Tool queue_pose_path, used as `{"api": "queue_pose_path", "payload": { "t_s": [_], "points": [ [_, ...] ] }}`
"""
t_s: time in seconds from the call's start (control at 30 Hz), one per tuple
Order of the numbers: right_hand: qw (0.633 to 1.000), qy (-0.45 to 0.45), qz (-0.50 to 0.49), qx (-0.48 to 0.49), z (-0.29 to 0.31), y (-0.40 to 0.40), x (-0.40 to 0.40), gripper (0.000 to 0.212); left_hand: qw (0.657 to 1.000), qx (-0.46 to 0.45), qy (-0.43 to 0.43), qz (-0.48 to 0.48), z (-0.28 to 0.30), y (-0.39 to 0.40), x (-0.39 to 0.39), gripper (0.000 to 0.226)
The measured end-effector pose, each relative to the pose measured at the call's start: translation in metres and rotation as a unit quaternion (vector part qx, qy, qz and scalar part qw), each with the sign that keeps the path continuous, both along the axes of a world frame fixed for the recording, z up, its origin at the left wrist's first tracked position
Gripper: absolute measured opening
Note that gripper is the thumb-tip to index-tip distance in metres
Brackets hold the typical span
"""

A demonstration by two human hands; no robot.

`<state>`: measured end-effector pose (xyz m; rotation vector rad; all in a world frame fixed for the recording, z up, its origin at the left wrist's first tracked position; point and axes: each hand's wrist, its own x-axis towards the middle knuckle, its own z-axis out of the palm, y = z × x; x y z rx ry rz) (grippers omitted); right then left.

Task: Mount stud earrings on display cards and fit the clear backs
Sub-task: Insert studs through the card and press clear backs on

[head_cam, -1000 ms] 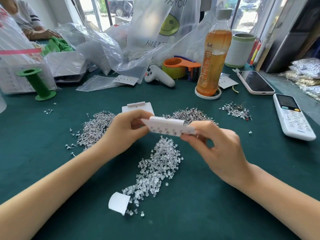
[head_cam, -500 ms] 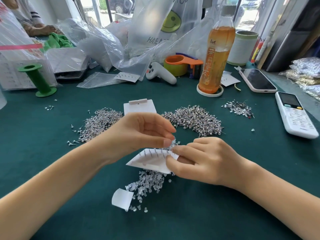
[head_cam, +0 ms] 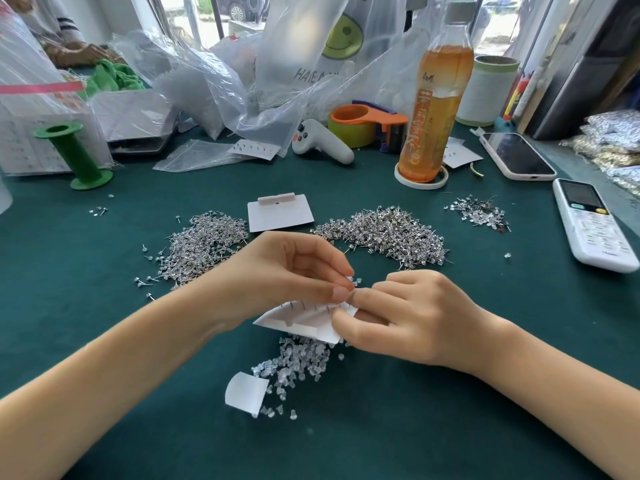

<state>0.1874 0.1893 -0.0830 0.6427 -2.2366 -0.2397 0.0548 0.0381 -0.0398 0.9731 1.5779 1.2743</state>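
Note:
A white display card (head_cam: 298, 322) is held back-side up just above the table, with a row of stud posts sticking up along its far edge. My right hand (head_cam: 408, 317) grips the card's right end. My left hand (head_cam: 291, 271) has thumb and forefinger pinched together over the posts at that same end, on a tiny clear back that barely shows. Beneath the card lies a pile of clear backs (head_cam: 301, 362). Two heaps of silver studs lie beyond the hands, one on the left (head_cam: 204, 244) and one on the right (head_cam: 388, 233).
A spare card (head_cam: 280, 213) lies behind the hands, and a curled white paper (head_cam: 246, 393) lies near me. Farther back are a green spool (head_cam: 74, 154), plastic bags, a tape dispenser (head_cam: 363, 124) and a tea bottle (head_cam: 433, 109). At the right are a phone (head_cam: 516, 155) and a remote (head_cam: 592, 225).
The card came down from chest height and was turned posts-up over the clear backs. My left hand moved from the card's left end to pinch at its right end.

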Motion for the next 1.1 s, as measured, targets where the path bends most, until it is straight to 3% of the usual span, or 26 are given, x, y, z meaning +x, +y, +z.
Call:
{"api": "queue_pose_path", "payload": {
  "t_s": [0.33, 0.7, 1.1],
  "points": [
    [1.0, 0.002, -0.008, -0.008, -0.0011, -0.0017, 0.0004, 0.031, 1.0, -0.013, 0.01, 0.005, -0.0002, -0.0009, 0.0022, 0.022],
    [1.0, 0.004, -0.02, -0.002, 0.0006, -0.0024, 0.002, 0.023, 0.999, -0.036, 0.018, 0.01, -0.0001, -0.0009, 0.0062, 0.022],
    [1.0, 0.007, -0.026, -0.007, 0.0006, -0.0016, 0.003, 0.028, 0.999, 0.021, 0.005, 0.025, -0.0056, -0.0026, 0.0074, 0.021]
  ]
}}
